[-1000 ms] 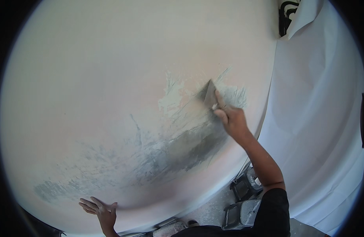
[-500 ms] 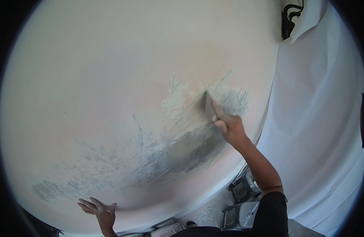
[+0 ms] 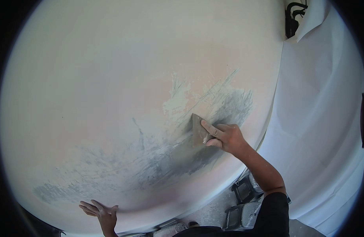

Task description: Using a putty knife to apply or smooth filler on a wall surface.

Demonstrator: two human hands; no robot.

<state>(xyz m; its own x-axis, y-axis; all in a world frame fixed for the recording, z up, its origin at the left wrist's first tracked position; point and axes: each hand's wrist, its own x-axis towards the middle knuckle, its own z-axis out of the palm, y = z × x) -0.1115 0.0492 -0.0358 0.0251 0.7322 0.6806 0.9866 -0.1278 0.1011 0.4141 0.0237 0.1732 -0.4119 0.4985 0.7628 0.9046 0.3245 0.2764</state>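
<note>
A large pale, curved panel [image 3: 103,71] fills most of the view, with patches of smeared grey filler [image 3: 178,158] across its lower part. My right hand [image 3: 225,137] grips a putty knife [image 3: 197,131], its flat triangular blade against the panel at the upper edge of the darker grey patch. Fingers lie along the back of the blade, and the handle is hidden in the hand. At the lower left, my left hand [image 3: 101,212] rests with spread fingers on the panel near its lower edge, below a rough grey patch [image 3: 51,192]. It holds nothing.
White sheeting [image 3: 316,118] hangs in folds along the panel's right side. Dusty grey and black step-like stands [image 3: 241,213] are on the speckled floor [image 3: 207,213] below the panel. A black bracket-like object [image 3: 293,21] shows at the upper right.
My right hand has moved down and slightly left with the putty knife, whose blade has turned and now shows more of its face. My left hand has stayed nearly in place.
</note>
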